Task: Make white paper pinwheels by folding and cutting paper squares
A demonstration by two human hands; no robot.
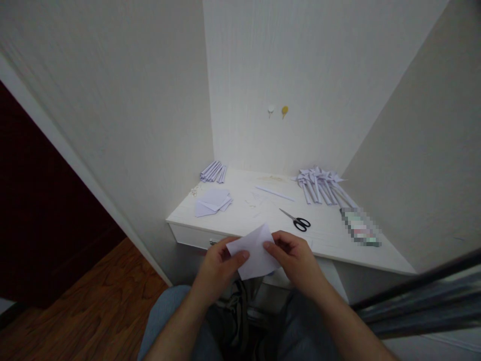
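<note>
A square sheet of white paper [254, 256] is held up in front of the desk's near edge. Its left side is pinched by my left hand [222, 265], thumb on top. My right hand [293, 255] grips the right side, also with the thumb on the upper face. Both hands are closed on the sheet, and the fingers beneath it are mostly hidden. Just beyond my right hand, black-handled scissors [298, 221] lie on the white desk [259, 228]. A small stack of paper squares [213, 201] lies beyond my left hand.
Rolled paper sticks [213, 171] lie at the back left, and several paper pinwheels [318, 184] at the back right. A single thin paper stick [275, 193] and scraps lie mid-desk. A blurred flat object [359, 227] is on the right. Two hooks [284, 111] are on the wall.
</note>
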